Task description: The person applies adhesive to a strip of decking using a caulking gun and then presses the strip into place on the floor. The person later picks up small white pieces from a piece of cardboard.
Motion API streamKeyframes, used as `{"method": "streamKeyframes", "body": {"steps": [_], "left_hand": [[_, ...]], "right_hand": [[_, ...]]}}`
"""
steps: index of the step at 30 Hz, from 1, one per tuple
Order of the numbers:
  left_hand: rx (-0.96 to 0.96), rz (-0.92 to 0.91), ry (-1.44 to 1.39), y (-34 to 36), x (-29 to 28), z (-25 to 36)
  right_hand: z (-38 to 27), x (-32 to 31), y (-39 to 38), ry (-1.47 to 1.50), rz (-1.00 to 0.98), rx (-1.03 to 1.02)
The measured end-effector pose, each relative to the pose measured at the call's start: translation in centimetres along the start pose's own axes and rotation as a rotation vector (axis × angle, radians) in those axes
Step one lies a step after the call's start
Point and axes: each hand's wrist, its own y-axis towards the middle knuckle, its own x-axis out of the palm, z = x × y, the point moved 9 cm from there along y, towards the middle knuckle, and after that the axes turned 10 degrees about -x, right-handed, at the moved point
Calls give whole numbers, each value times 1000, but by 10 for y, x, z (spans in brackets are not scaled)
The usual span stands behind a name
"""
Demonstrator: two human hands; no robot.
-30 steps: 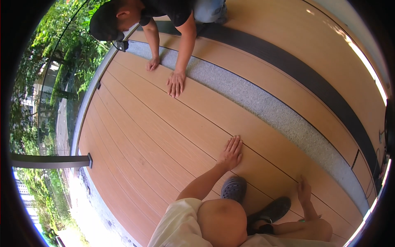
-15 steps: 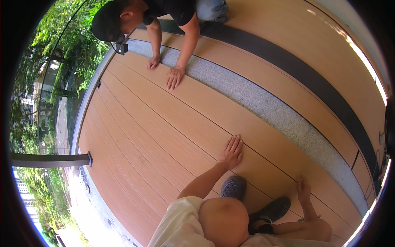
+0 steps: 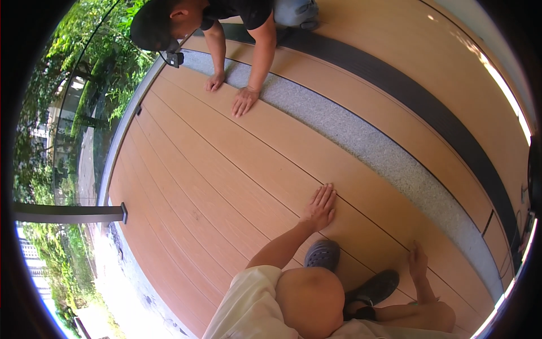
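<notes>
My left hand point(image 3: 320, 206) lies flat on the brown decking boards, its outstretched fingers reaching a seam. Holding nothing, my right hand point(image 3: 418, 261) rests edge-on with fairly straight fingers at the same seam, farther right. Beyond that seam runs the outermost board point(image 3: 367, 186), beside a strip of speckled grey stone point(image 3: 361, 133). A co-worker in a dark shirt and cap point(image 3: 152, 25) leans over the far end of this board. One co-worker's hand point(image 3: 245, 101) presses flat on it, and the other hand point(image 3: 215, 82) sits at its edge.
My grey clog point(image 3: 322, 254) and dark shoe point(image 3: 378, 287) stand on the boards near my hands. A dark post point(image 3: 73, 213) rises at the left edge, with greenery beyond. Past the stone strip, a dark band point(image 3: 389, 76) crosses more brown boards.
The view has shifted slightly. The co-worker's hands have moved a little on the board, while both of my hands keep nearly the same place.
</notes>
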Motion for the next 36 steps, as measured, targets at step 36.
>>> {"method": "streamKeyframes", "body": {"steps": [36], "left_hand": [[7, -130, 180, 11, 10, 1]], "right_hand": [[-1, 129, -59, -399, -541, -78]]}}
